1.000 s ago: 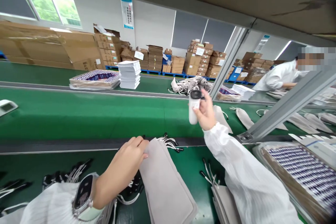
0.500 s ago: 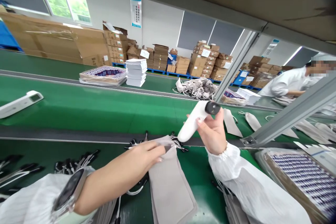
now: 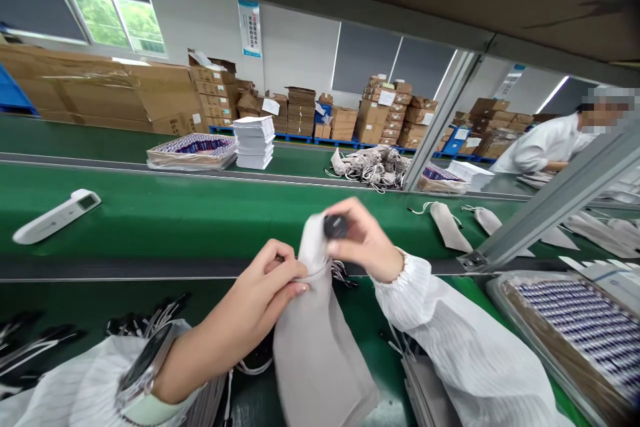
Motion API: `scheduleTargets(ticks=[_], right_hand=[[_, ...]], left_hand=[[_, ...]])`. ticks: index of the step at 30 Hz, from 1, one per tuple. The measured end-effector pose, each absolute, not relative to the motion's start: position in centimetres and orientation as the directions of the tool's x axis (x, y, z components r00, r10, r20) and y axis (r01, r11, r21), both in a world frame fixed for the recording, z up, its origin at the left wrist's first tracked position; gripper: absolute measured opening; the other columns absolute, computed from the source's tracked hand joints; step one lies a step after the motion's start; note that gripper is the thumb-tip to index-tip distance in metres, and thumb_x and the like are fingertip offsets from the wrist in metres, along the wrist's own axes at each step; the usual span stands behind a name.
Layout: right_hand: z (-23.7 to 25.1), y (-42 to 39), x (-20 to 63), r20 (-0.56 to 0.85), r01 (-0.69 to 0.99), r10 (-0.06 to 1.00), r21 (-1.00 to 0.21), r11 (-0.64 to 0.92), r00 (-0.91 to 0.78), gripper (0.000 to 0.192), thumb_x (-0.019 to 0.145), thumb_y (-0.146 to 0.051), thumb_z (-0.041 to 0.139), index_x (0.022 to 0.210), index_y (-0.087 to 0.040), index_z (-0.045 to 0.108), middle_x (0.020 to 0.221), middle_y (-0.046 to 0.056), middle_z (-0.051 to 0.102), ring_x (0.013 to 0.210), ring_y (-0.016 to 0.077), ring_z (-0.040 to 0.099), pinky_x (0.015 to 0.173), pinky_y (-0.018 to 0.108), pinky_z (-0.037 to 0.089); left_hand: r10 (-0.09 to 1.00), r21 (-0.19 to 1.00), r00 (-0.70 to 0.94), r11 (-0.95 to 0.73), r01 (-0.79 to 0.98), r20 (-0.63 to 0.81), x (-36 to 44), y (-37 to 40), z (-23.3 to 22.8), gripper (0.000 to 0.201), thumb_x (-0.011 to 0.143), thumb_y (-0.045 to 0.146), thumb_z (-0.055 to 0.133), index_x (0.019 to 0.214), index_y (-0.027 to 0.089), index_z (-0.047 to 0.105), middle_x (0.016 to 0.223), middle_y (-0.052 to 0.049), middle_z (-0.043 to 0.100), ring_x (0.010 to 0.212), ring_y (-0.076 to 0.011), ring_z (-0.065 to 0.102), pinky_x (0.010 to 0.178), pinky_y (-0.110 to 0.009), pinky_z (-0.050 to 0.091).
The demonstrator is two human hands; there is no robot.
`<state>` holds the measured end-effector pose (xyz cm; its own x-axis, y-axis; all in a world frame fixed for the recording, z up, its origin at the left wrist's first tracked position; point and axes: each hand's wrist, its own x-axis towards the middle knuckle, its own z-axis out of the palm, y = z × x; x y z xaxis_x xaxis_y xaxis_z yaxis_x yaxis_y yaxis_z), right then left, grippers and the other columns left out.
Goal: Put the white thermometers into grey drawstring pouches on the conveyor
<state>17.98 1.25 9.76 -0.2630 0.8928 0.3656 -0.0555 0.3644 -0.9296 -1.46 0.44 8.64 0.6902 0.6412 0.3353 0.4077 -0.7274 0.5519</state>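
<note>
A white handheld device (image 3: 313, 238) with a black round end stands tilted, its lower part inside a grey drawstring pouch (image 3: 317, 347). My right hand (image 3: 364, 240) is closed on the device near the black end. At the pouch's mouth, my left hand (image 3: 273, 280) pinches the fabric edge. The pouch hangs down over the dark green work surface, and the device's lower part is hidden by cloth. On the green belt to the left lies a similar white device (image 3: 56, 217) with a small screen.
Stacked grey pouches (image 3: 430, 387) lie beneath my right sleeve. A tray of blue-and-white striped items (image 3: 580, 320) sits at right, beside a slanting metal post (image 3: 555, 193). Finished-looking pouches (image 3: 450, 227) rest on the belt. A co-worker (image 3: 547, 140) stands far right.
My right hand has brought the device down and left, and its lower part has gone into the pouch. My left hand now pinches the mouth. The other device on the belt has shifted right in view.
</note>
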Motion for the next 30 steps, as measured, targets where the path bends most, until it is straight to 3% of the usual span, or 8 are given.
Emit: scheduleTargets(ticks=[3, 6, 14, 17, 21, 25, 27, 30], right_hand=[[8.9, 1.4, 17.9, 0.073, 0.185, 0.794, -0.956, 0.229, -0.604, 0.03, 0.068, -0.04, 0.061, 0.083, -0.017, 0.047, 0.075, -0.002, 0.049, 0.067, 0.008, 0.05, 0.061, 0.022, 0.044], [8.3, 1.6, 17.8, -0.027, 0.366, 0.776, -0.891, 0.267, -0.631, 0.032, 0.078, -0.047, 0.044, 0.07, -0.016, 0.048, 0.057, -0.006, 0.038, 0.051, 0.0044, 0.038, 0.046, 0.017, 0.033], [7.1, 1.0, 16.9, 0.457, 0.474, 0.717, -0.542, 0.694, -0.527, 0.043, 0.083, -0.039, 0.04, 0.055, -0.012, 0.059, 0.065, 0.004, 0.054, 0.053, 0.0067, 0.047, 0.053, 0.02, 0.037], [6.9, 1.6, 17.8, 0.446, 0.468, 0.715, -0.548, 0.694, -0.538, 0.045, 0.083, -0.04, 0.038, 0.054, -0.014, 0.06, 0.061, 0.004, 0.055, 0.05, 0.0072, 0.048, 0.051, 0.02, 0.038], [6.6, 4.3, 22.1, 0.629, 0.75, 0.767, -0.446, 0.488, -0.125, 0.05, 0.081, -0.047, 0.035, 0.046, -0.018, 0.055, 0.047, 0.002, 0.05, 0.048, 0.0108, 0.047, 0.054, 0.025, 0.039], [6.3, 5.8, 24.2, 0.475, 0.639, 0.878, -0.695, 0.329, 0.065, 0.052, 0.08, -0.052, 0.03, 0.057, -0.015, 0.058, 0.046, 0.001, 0.05, 0.044, 0.0097, 0.044, 0.051, 0.024, 0.038], [6.4, 4.7, 22.6, 0.229, 0.42, 0.953, -0.859, 0.293, -0.196, 0.051, 0.077, -0.056, 0.033, 0.079, -0.013, 0.06, 0.056, 0.001, 0.055, 0.04, 0.007, 0.041, 0.045, 0.022, 0.037], [6.8, 1.5, 17.9, 0.088, 0.123, 0.733, -0.966, 0.229, -0.674, 0.057, 0.064, -0.054, 0.055, 0.108, -0.016, 0.05, 0.081, 0.002, 0.061, 0.052, 0.0073, 0.05, 0.053, 0.021, 0.043]], left_hand=[[0.688, 0.601, 0.651, -0.679, 0.421, 0.321, -1.5, 0.6, 8.6, 0.015, 0.087, 0.022, 0.034, 0.081, 0.021, 0.048, 0.088, -0.001, 0.038, 0.075, -0.0106, 0.044, 0.066, -0.02, 0.038], [0.742, 0.681, 0.632, -0.583, 0.444, 0.223, -1.5, 0.9, 8.8, 0.017, 0.086, 0.028, 0.036, 0.079, 0.022, 0.049, 0.087, 0.0, 0.039, 0.073, -0.0108, 0.044, 0.064, -0.02, 0.037], [0.86, 0.768, 0.51, -0.345, 0.539, 0.028, -1.7, 1.7, 8.7, 0.015, 0.078, 0.035, 0.045, 0.079, 0.021, 0.044, 0.075, 0.004, 0.038, 0.055, -0.0082, 0.037, 0.05, -0.019, 0.032], [0.85, 0.7, 0.525, -0.402, 0.591, 0.046, -2.1, 1.8, 9.0, 0.017, 0.078, 0.037, 0.044, 0.079, 0.02, 0.047, 0.077, 0.003, 0.042, 0.057, -0.0095, 0.04, 0.052, -0.021, 0.032], [0.773, 0.7, 0.618, -0.362, 0.616, -0.144, -2.4, 1.1, 10.7, 0.036, 0.082, 0.044, 0.033, 0.062, 0.018, 0.047, 0.059, 0.004, 0.042, 0.054, -0.0103, 0.039, 0.051, -0.021, 0.029], [0.734, 0.878, 0.657, -0.187, 0.44, -0.173, -2.3, -0.2, 11.9, 0.04, 0.084, 0.044, 0.033, 0.058, 0.017, 0.045, 0.048, 0.006, 0.029, 0.044, -0.0072, 0.026, 0.042, -0.019, 0.022], [0.812, 0.957, 0.577, -0.095, 0.274, -0.085, -2.4, -0.8, 11.9, 0.037, 0.085, 0.043, 0.032, 0.064, 0.017, 0.048, 0.047, 0.007, 0.025, 0.042, -0.0066, 0.022, 0.039, -0.019, 0.019], [0.902, 0.988, 0.408, -0.157, 0.007, 0.14, -2.8, -1.5, 11.7, 0.029, 0.086, 0.037, 0.034, 0.068, 0.019, 0.048, 0.05, 0.006, 0.03, 0.043, -0.0068, 0.027, 0.039, -0.019, 0.024]])
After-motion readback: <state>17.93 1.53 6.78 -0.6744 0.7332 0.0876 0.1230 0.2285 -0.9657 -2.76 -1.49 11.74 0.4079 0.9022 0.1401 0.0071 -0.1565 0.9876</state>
